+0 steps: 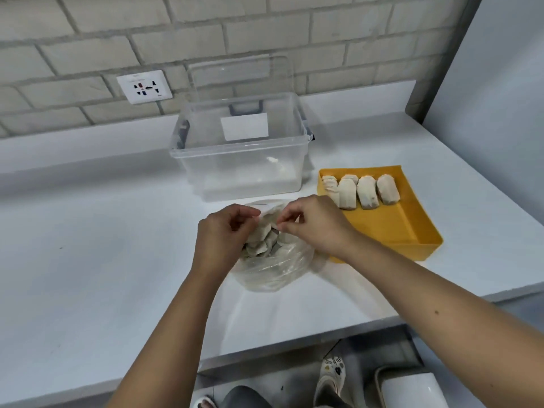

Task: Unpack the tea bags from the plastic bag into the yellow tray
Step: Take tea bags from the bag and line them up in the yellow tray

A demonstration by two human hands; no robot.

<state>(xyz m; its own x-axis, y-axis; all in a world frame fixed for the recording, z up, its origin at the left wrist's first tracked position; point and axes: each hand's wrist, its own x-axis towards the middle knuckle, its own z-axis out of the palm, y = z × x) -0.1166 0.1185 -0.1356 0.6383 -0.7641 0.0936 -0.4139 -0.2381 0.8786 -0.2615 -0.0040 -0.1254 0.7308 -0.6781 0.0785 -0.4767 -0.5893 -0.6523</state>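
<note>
Fingertips (250, 213) of left hand (223, 234) and right hand (315, 225) pinch the mouth of the clear crinkled plastic bag (273, 269) holding beige paper tea bags (262, 244).

Crinkled glossy plastic bag (273, 269) — papery matt tea bags (357, 191) — smooth yellow tray (412, 228).

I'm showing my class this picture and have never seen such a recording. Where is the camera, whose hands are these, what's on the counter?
No machine: a person wears one head camera, looking down at their own bare hands. The left hand and right hand each pinch the mouth of a crumpled clear plastic bag on the white counter; beige paper tea bags lie inside. In the square yellow tray lie four more tea bags in a row. Behind stands a clear plastic storage box.
</note>
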